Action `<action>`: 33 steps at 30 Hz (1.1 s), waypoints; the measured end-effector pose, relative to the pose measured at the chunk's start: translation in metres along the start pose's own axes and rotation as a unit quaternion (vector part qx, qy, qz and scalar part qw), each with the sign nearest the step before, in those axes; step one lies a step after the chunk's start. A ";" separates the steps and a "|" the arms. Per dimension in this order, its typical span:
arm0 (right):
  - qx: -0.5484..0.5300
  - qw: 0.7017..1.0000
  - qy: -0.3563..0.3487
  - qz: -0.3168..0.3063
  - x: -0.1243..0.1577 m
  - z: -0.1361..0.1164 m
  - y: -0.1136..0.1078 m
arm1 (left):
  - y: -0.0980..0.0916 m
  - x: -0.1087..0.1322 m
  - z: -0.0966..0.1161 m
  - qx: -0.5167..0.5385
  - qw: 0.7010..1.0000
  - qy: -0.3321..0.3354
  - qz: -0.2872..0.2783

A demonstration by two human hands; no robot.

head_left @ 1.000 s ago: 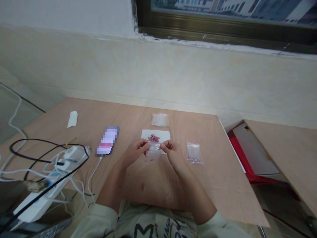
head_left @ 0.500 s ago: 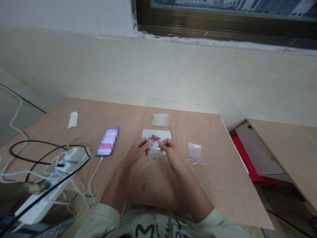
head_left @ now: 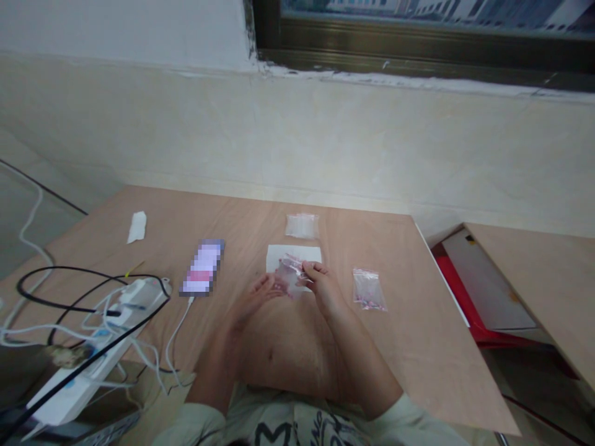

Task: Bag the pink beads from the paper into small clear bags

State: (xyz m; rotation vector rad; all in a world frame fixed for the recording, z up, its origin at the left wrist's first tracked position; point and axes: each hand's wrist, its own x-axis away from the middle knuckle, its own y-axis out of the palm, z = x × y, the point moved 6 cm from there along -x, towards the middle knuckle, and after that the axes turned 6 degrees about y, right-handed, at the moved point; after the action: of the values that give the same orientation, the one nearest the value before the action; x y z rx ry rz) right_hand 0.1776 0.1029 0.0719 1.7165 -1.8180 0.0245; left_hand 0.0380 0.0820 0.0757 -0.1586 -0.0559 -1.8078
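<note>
My right hand [head_left: 324, 282] pinches a small clear plastic bag [head_left: 292, 267] by its right side, above a white sheet [head_left: 305, 253]. Beside the bag's lower left is my left hand [head_left: 255, 297], slightly blurred, its fingers apart and close to the bag. Small pink-red pieces show around the bag's left part; whether they are inside it or behind it I cannot tell. A stack of clear bags [head_left: 302, 225] lies beyond the sheet. To the right rests another clear bag [head_left: 369, 289] with pink-red pieces at its bottom.
A phone [head_left: 202, 267] with a white cable lies on the wooden table [head_left: 418, 347], left of my hands. Further left are a white scrap [head_left: 137, 227] and a power strip [head_left: 100, 353] with tangled cables. The wall stands behind the table.
My left hand has come off the bag, moved left and down, and opened. The bag has tilted in my right hand.
</note>
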 end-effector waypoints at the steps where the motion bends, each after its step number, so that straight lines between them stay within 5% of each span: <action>1: 0.006 1.000 0.002 0.000 -0.001 0.001 -0.002 | 0.002 0.003 -0.007 0.053 0.998 -0.011 -0.014; 4: 0.044 0.999 0.015 -0.003 -0.001 0.004 -0.008 | -0.001 0.007 -0.024 0.131 0.991 -0.026 -0.010; 12: 0.161 0.980 -0.017 -0.114 0.010 0.001 -0.003 | -0.020 0.008 -0.039 0.111 0.993 -0.032 0.036; 20: 0.299 0.946 -0.113 -0.057 0.010 0.003 -0.006 | -0.019 0.005 -0.041 0.083 0.995 -0.036 0.044; 33: 0.242 0.959 -0.038 -0.144 0.013 0.028 0.002 | -0.019 0.008 -0.044 0.044 0.997 -0.027 0.062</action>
State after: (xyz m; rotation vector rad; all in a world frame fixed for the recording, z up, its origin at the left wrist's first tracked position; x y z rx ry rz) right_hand 0.1641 0.0795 0.0561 2.3402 -1.6874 0.3109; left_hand 0.0141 0.0732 0.0340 -0.1456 -0.1600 -1.6741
